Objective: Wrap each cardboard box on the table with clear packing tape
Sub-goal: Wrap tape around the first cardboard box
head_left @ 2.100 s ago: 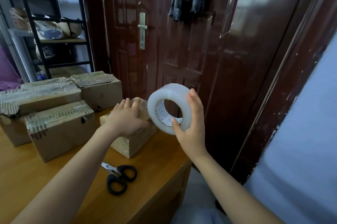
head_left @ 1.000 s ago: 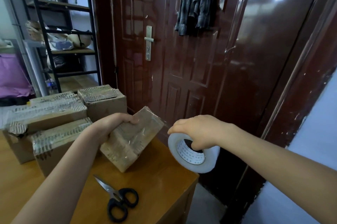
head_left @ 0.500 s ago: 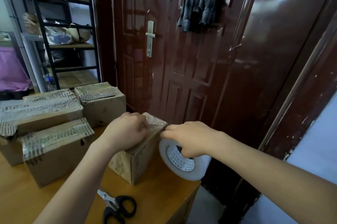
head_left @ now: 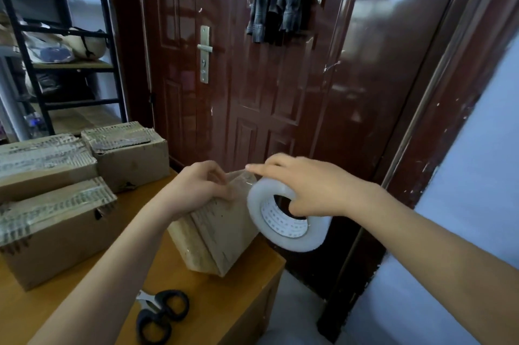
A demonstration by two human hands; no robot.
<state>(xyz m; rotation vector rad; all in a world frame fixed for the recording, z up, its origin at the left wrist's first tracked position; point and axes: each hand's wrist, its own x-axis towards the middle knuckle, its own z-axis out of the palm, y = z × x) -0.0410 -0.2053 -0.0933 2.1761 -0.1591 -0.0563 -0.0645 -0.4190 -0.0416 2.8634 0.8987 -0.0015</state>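
Observation:
A small cardboard box [head_left: 222,235], partly covered in clear tape, stands tilted at the table's right corner. My left hand [head_left: 196,187] grips its top left edge with curled fingers. My right hand [head_left: 306,190] holds the roll of clear packing tape [head_left: 286,221] with its thumb through the core, hard against the box's right side. My right index finger stretches out over the box's top corner, where a strip of tape runs from the roll. Three more cardboard boxes stand at the left: a rear one [head_left: 129,150], a long one [head_left: 42,165] and a front one [head_left: 53,229].
Black-handled scissors [head_left: 160,313] lie on the wooden table [head_left: 213,297] near its front edge. A dark red door [head_left: 252,77] with a hanging plaid shirt stands just behind. A black shelf rack [head_left: 56,44] is at the back left. The table's right edge drops off below the roll.
The box was tipped up in my left hand, then set back on the table. My right hand swung the roll down beside it, and its index finger now reaches over the top corner.

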